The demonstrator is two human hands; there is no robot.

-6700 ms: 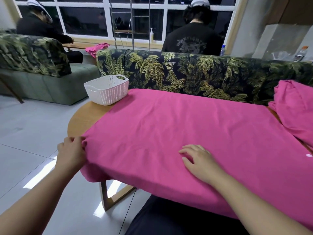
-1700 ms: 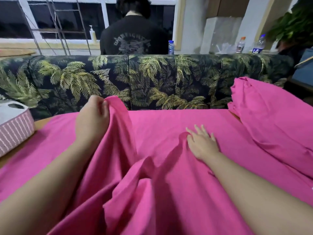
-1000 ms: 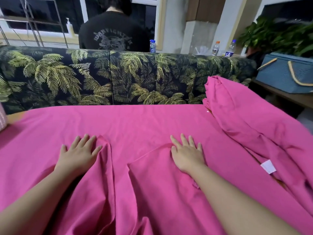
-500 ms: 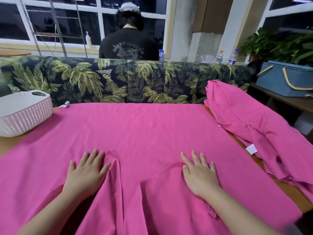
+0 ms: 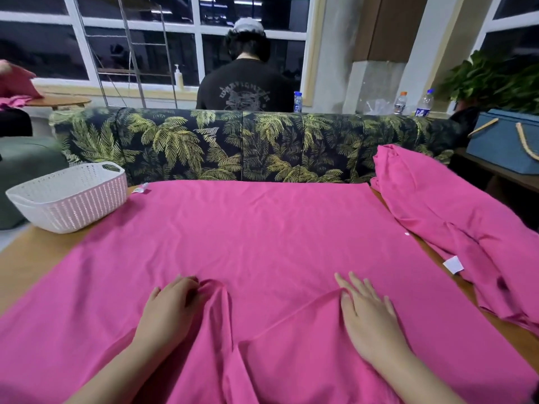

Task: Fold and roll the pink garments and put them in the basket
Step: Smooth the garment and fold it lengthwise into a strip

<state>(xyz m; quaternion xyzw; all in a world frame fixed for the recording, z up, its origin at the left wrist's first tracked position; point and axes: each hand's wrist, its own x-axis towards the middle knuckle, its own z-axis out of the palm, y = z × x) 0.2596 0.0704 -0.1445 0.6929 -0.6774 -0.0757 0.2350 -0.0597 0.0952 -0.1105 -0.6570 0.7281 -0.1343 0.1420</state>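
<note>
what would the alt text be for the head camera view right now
A person's left hand pinches a fold of a pink garment spread over a wooden table, while the right hand presses flat on it. A white basket stands far left; a second pink garment lies right.

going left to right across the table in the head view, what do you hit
white basket → left hand pinching a fold of the spread pink garment → right hand flat on the same garment → second pink garment heaped at the table's right edge
</note>
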